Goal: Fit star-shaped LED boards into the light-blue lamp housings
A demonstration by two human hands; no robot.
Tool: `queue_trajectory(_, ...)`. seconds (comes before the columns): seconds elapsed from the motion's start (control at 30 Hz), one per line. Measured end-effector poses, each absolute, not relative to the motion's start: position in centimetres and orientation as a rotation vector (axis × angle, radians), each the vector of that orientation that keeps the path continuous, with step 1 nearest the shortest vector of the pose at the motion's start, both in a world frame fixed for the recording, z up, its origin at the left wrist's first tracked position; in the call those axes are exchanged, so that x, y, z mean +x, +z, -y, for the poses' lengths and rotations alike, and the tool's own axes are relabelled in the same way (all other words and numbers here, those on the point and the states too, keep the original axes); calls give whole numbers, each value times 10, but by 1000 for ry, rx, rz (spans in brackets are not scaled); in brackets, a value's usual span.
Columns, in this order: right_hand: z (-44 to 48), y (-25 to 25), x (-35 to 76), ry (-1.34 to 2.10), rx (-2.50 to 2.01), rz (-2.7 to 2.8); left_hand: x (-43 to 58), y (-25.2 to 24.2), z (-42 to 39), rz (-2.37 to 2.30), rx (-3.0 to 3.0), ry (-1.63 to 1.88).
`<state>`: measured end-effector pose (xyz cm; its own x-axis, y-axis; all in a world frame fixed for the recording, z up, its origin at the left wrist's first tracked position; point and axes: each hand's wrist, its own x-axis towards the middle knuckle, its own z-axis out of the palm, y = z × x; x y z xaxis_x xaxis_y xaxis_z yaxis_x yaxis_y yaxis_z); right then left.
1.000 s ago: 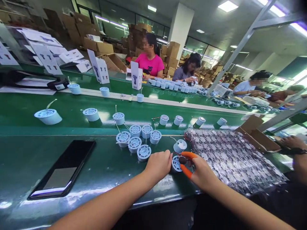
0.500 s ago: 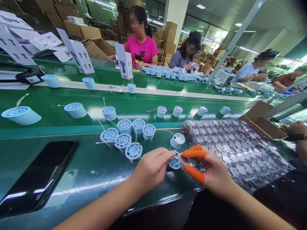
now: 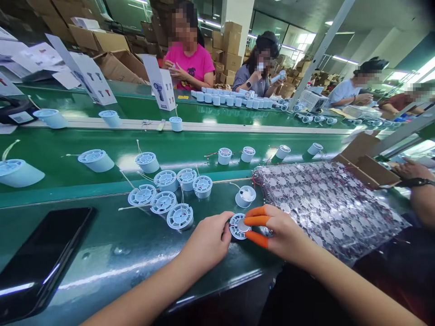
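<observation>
My left hand [image 3: 211, 236] is closed on the left side of a light-blue round fan housing [image 3: 234, 232], which has spokes across its top. Orange finger covers sit on the thumb and fingers of my right hand [image 3: 277, 230]. Those covered tips pinch a small silver disc [image 3: 242, 225] at the top of the same housing. Just behind stands another light-blue housing [image 3: 245, 197] with white material inside and a thin cable. Several spoked housings [image 3: 180, 216] with pale cables are grouped to the left of my hands.
A black phone [image 3: 44, 258] lies at the left. On the right, a plastic-wrapped sheet of round boards [image 3: 333, 203] reaches a cardboard box [image 3: 367, 165]. Housings line the green belt [image 3: 183, 149]. Several people sit across it; another person's hand [image 3: 416, 172] is at the right edge.
My right hand has brought the silver disc onto the housing, its fingers now lower over the top. The view has shifted slightly. Across the belt, the person in pink has raised both hands.
</observation>
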<state>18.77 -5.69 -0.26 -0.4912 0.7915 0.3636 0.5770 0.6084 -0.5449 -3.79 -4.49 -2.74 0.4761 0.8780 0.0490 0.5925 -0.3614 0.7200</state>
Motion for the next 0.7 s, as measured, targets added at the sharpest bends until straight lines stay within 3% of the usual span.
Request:
queue_trajectory(0.27, 57, -8, 186, 662, -1245, 1984, -39, -52, 37, -1178, 2210, 785)
queue_trajectory(0.7, 63, -11, 162, 291, -1258, 2211, -37, -44, 44, -1185, 2282, 567)
